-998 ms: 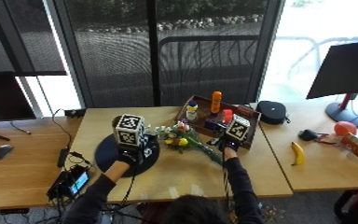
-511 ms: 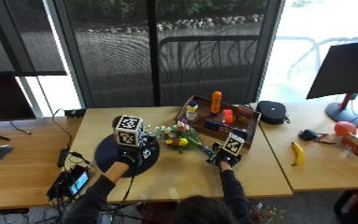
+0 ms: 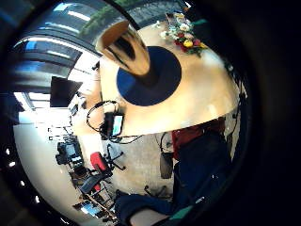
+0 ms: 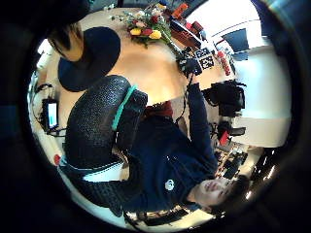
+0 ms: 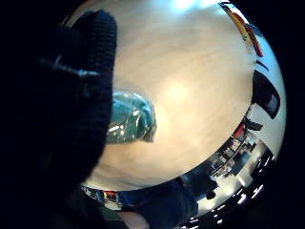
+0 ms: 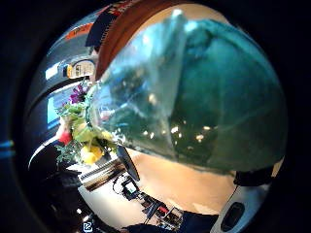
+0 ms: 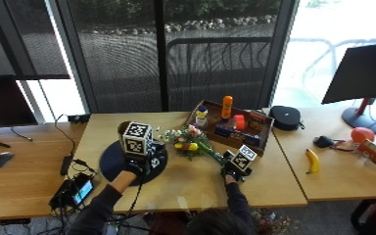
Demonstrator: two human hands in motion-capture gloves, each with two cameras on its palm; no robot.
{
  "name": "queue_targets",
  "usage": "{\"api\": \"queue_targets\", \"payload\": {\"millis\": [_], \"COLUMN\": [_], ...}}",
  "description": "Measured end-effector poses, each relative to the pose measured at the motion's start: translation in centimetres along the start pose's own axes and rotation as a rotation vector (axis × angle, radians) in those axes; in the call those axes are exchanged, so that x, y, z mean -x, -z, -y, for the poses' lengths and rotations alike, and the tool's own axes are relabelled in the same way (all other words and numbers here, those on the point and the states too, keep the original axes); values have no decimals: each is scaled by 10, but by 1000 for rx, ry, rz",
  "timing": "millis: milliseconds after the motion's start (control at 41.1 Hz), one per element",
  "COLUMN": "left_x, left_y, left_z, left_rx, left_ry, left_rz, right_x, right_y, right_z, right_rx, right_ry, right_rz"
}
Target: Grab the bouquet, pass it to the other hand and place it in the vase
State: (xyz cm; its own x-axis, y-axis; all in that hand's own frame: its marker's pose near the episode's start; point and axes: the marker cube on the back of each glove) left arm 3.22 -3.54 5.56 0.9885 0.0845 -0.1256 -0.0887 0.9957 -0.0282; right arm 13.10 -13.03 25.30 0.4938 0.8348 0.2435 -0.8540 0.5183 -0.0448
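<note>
The bouquet [image 7: 189,141], yellow, red and white flowers with green-wrapped stems, lies on the wooden table [image 7: 194,188]. My right hand [image 7: 235,169] is at the stem end. The wrap [image 6: 209,97] fills the right thumb side palm view, and a gloved finger [image 5: 90,71] curls beside the wrap [image 5: 131,117]. The tan vase [image 3: 127,49] stands on a dark round mat [image 7: 113,161]. My left hand [image 7: 136,167] rests over the mat's near side, holding nothing. A marker cube hides most of the vase in the outside view.
A brown tray [image 7: 261,119] with bottles stands just behind the bouquet. A banana [image 7: 313,160] lies to the right, and a phone with cables [image 7: 77,188] sits at the front left. Bare table lies between the mat and my right hand.
My right hand has moved toward me along the stems, from beside the tray to the wrapped end. My left hand and the bouquet have stayed put.
</note>
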Motion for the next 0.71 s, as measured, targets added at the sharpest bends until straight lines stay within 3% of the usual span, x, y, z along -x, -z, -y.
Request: {"api": "queue_targets", "payload": {"millis": [219, 341, 414, 535, 633, 706], "left_x": [10, 11, 10, 3, -4, -10], "left_y": [-3, -8, -8, -6, -6, -8], "left_z": [2, 5, 5, 6, 10, 18], "left_rx": [6, 20, 30, 53, 83, 96], "left_ry": [20, 24, 15, -7, -32, -58], "left_rz": [-22, -21, -30, -80, -172, -294], "right_x": [7, 10, 10, 36, 44, 60], "right_y": [-7, -10, -6, 20, 41, 60], "right_z": [7, -3, -3, -13, -6, -17], "right_rx": [-82, 22, 12, -34, -197, -234], "right_ry": [50, 79, 79, 296, 376, 588], "right_rz": [88, 164, 218, 538, 628, 762]}}
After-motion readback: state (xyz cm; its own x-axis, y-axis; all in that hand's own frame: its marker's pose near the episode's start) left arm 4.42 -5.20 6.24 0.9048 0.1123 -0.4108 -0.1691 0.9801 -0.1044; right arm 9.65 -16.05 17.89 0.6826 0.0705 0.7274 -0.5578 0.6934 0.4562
